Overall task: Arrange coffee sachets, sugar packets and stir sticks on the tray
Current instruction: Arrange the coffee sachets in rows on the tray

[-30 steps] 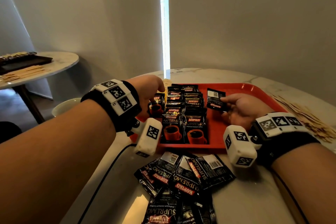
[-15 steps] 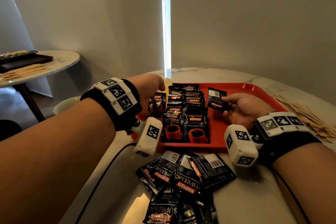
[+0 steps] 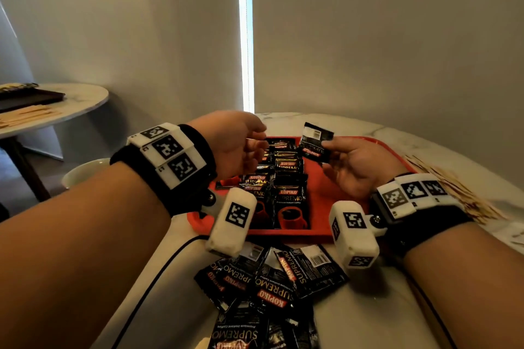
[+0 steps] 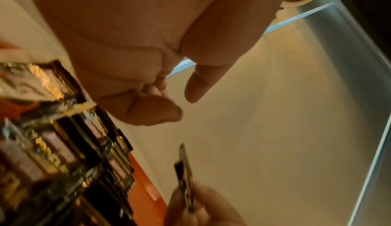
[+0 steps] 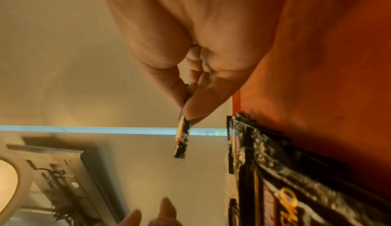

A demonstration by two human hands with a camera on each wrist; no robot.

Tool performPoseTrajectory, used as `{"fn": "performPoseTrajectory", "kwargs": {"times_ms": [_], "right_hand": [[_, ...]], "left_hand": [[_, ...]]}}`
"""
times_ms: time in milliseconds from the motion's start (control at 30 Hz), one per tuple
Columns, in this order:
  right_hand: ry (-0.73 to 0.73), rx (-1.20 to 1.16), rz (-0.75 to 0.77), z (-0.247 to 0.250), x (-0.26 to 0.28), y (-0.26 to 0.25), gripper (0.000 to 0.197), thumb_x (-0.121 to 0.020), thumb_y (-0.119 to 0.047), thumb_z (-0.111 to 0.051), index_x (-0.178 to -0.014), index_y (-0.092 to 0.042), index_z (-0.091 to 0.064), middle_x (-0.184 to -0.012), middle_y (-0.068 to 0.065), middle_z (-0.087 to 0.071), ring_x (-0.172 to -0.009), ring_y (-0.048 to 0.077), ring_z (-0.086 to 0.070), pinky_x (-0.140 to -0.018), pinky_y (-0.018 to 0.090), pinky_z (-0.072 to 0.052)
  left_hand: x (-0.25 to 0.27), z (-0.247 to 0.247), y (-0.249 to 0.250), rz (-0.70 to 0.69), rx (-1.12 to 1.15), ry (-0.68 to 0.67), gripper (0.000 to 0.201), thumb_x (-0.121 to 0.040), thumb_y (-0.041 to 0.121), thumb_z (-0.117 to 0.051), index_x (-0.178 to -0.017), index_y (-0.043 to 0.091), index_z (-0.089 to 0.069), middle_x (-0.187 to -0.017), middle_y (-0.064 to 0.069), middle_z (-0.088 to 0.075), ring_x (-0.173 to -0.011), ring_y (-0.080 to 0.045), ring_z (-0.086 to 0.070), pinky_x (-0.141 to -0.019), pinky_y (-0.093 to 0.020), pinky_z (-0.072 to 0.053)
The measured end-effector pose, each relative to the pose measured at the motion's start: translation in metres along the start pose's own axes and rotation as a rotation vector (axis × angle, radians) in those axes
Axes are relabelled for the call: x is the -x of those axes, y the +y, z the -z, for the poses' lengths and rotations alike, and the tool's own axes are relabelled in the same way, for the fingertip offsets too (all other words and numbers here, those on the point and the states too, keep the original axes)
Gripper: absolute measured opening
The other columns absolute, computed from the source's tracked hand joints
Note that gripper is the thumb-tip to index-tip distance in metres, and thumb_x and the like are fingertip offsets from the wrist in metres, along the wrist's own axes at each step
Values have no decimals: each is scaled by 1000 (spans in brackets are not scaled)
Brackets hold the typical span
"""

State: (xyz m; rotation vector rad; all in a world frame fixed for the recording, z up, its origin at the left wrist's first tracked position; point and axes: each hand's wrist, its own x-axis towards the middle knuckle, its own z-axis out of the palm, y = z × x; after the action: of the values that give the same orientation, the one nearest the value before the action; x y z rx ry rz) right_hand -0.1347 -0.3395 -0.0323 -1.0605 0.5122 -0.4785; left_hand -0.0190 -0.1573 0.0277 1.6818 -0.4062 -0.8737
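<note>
While my right hand (image 3: 358, 167) hovers over the red tray (image 3: 326, 207), its thumb and fingers pinch one black coffee sachet (image 3: 316, 142) by its lower edge, lifted clear of the tray and standing roughly upright. My left hand (image 3: 235, 142) is raised above the tray's left side, just beside that sachet, with loosely curled fingers holding nothing. Rows of coffee sachets (image 3: 286, 193) lie overlapped on the tray's left half; its right half is bare. A loose pile of sachets (image 3: 272, 280) lies on the worktop (image 3: 368, 320) at the tray's near edge. Wooden stir sticks (image 3: 459, 193) are scattered near the worktop's right edge.
</note>
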Motion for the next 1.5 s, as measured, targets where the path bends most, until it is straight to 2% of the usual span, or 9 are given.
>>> {"fn": "performPoseTrajectory", "kwargs": {"times_ms": [100,233,333,433,533,700,967,1300,1500], "right_hand": [[-76,-15,200,-8,4,-3,21,-87,5,-61,-101,-10,-64,-92,10,-75,-76,23,-73,-55,29,-56],[-120,21,353,-18,11,-4,18,-70,3,-70,-83,-9,-68,-86,6,-74,-83,19,-72,-69,31,-53],[-172,119,381,-24,17,1,16,-59,0,-72,-68,-14,-72,-81,6,-74,-80,19,-72,-66,31,-51],[-262,110,359,-24,18,3,24,-72,13,-61,-77,-7,-74,-91,20,-72,-88,34,-69,-69,38,-54],[-322,65,321,-22,23,-1,21,-78,-5,-57,-95,-6,-70,-98,20,-68,-86,31,-66,-64,36,-49],[-291,104,336,-30,29,-2,26,-79,0,-68,-101,-11,-61,-90,12,-72,-71,24,-71,-47,26,-42],[-245,181,337,-32,32,-2,32,-86,9,-61,-114,-7,-62,-77,8,-69,-68,24,-70,-44,24,-39],[-196,131,324,-33,25,1,18,-88,7,-62,-103,-4,-64,-95,19,-74,-81,31,-73,-45,25,-47],[9,57,252,-10,9,-1,11,-95,-5,-58,-99,-14,-64,-70,2,-70,-65,18,-67,-51,25,-49]], "left_hand": [[1,-6,-1,0,39,-52,24,-102,28,-47,-89,11,-56,-62,-1,-59,-49,-10,-54,-43,-17,-44],[4,-11,3,-2,84,-108,36,-102,40,-50,-89,8,-60,-66,-4,-61,-50,-12,-59,-43,-17,-46],[5,-16,5,-34,116,-123,26,-101,29,-55,-84,9,-56,-56,-1,-53,-49,-10,-53,-42,-18,-48],[0,-15,4,-77,126,-87,14,-98,11,-58,-85,8,-56,-54,1,-46,-44,-7,-44,-41,-17,-46],[1,-13,4,-95,116,-71,3,-97,13,-60,-96,9,-60,-63,-1,-56,-47,-7,-48,-41,-16,-45],[1,-9,6,-125,135,-45,38,-93,19,-66,-128,4,-63,-100,-8,-59,-67,-12,-54,-42,-18,-45],[4,-9,12,-106,71,-1,20,-94,28,-67,-105,13,-63,-67,4,-48,-52,-5,-34,-35,-14,-28],[3,-8,7,-181,101,21,19,-99,11,-59,-117,6,-60,-83,-7,-61,-53,-9,-58,-40,-15,-44],[-10,37,11,-142,11,196,8,-103,13,-53,-96,16,-56,-84,-5,-67,-59,-14,-61,-37,-17,-42]]}}
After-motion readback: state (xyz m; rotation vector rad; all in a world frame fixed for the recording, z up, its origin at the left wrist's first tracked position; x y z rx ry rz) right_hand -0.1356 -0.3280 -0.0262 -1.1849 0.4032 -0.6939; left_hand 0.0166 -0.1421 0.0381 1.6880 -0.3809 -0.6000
